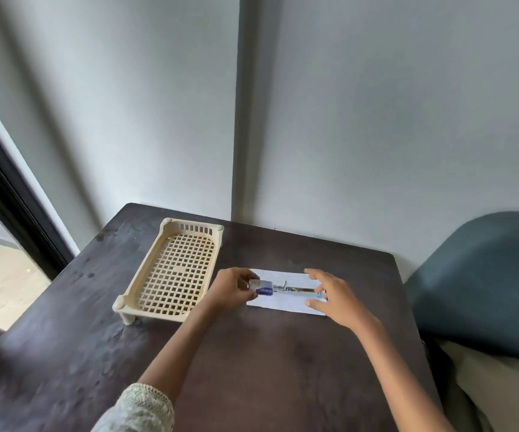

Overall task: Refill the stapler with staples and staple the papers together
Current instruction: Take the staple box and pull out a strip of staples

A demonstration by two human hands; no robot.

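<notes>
stapler [284, 289] lies on the paper [286, 302], near the far right part of the dark table [252, 353]. it seems laid out lengthways from left to right, with a blue and white end at the left and a thin metal part running toward the right; the picture is blurred there, so whether it is swung open i cannot tell for sure. the paper is a white sheet or sheets, lying flat, its long side running left to right; how many sheets there are i cannot tell.

the left hand [231, 289] is at the stapler's blue end, its fingers curled around it and pinching it. the right hand [334, 296] is over the right end of the paper, fingers spread and loose, thumb low and forefinger high, with the metal tip of the stapler between them. whether it touches the tip i cannot tell; it grips nothing that shows clearly.

a cream tray [171, 272] with a grid floor stands on short legs just left of the paper, close to the left hand. a pale lace sleeve [139, 410] covers the left arm near the bottom edge. a blue chair [488, 285] stands to the right of the table, against a grey wall [376, 120].
</notes>
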